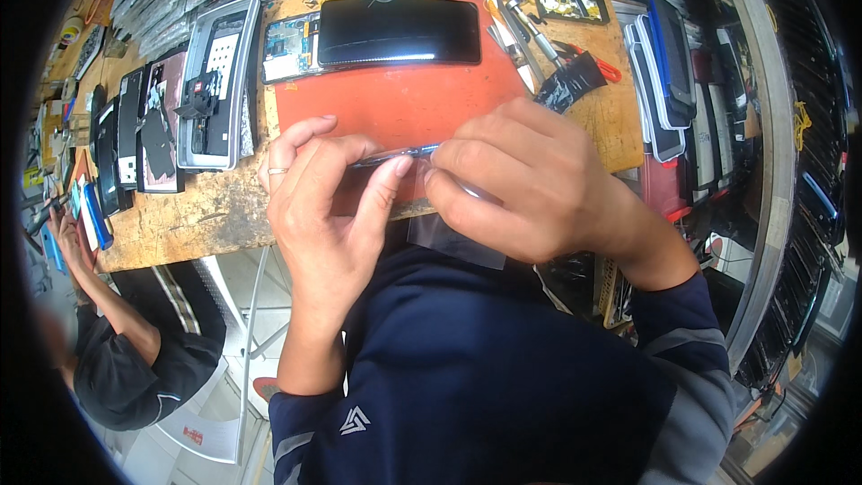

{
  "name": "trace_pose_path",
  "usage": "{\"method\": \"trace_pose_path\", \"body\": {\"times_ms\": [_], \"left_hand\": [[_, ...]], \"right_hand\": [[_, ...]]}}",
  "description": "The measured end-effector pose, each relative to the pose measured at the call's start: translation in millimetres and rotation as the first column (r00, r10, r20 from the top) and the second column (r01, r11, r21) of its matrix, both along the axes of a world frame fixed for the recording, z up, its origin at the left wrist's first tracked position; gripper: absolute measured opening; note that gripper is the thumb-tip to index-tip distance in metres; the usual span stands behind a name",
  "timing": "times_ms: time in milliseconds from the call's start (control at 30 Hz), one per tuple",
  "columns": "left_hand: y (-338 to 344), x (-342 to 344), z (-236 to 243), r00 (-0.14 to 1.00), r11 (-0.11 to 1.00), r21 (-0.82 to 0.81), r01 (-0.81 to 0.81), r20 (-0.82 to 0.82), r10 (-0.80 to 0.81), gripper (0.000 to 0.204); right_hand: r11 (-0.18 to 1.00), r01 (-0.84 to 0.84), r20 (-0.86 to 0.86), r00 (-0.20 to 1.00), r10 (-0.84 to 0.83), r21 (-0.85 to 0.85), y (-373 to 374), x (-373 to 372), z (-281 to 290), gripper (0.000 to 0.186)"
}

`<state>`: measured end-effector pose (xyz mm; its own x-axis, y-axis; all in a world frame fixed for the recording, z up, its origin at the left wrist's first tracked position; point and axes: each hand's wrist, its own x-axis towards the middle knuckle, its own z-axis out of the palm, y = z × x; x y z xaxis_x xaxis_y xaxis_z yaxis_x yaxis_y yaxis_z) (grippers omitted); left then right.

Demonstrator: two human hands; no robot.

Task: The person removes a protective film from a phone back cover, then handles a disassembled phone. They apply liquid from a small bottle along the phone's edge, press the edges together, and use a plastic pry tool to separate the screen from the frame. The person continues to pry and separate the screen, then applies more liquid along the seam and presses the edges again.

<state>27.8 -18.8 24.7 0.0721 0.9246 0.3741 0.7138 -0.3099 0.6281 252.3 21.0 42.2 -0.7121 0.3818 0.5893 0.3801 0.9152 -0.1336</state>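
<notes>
My left hand (325, 193) and my right hand (530, 184) meet over the near edge of an orange-red mat (350, 108). Between them is a thin flat panel (388, 155), seen almost edge-on, so its kind is unclear. The left thumb and forefinger pinch its left part. On the right, my curled fingers close round its other end, hiding much of it. A sheet of clear plastic film (460, 244) hangs below my right hand; where it is attached is hidden. Beyond my hands, a black phone screen (400, 31) lies beside an opened phone with an exposed circuit board (292, 43).
Tools, including a metal screwdriver (537, 33), and a crumpled black strip (575, 83) lie right of the mat. A grey tray (250, 81) with phone parts stands left. Phone frames (660, 81) are stacked at right. Another person's arm (117, 314) reaches the bench's left end.
</notes>
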Motion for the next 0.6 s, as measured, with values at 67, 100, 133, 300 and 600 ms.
{"method": "trace_pose_path", "body": {"times_ms": [67,100,133,300,600], "left_hand": [[1.3,-2.0,-0.7,1.0,1.0,0.01,0.027,0.016,-0.027,0.015],[1.8,-2.6,-1.3,0.999,0.999,0.022,0.036,0.02,-0.037,0.013],[2.4,-3.2,-2.0,0.998,0.998,0.038,0.047,0.029,-0.048,0.011],[4.5,-6.8,-5.6,0.994,0.989,0.116,0.096,0.032,-0.1,0.009],[4.0,-12.1,-8.7,0.993,0.989,0.112,0.094,0.056,-0.1,0.012]], "right_hand": [[1.0,0.004,0.01,1.0,-0.004,-0.001,0.8,-0.1,0.3,0.02],[1.0,0.006,0.006,1.0,-0.006,0.001,1.4,-0.6,0.0,0.02],[1.0,0.01,0.015,1.0,-0.01,0.001,1.9,-0.6,0.3,0.02],[1.0,-0.003,0.011,1.0,0.003,-0.003,5.1,-1.0,-0.3,0.018],[0.999,-0.013,-0.042,0.999,0.015,0.036,13.5,-3.6,-4.6,0.016]]}}
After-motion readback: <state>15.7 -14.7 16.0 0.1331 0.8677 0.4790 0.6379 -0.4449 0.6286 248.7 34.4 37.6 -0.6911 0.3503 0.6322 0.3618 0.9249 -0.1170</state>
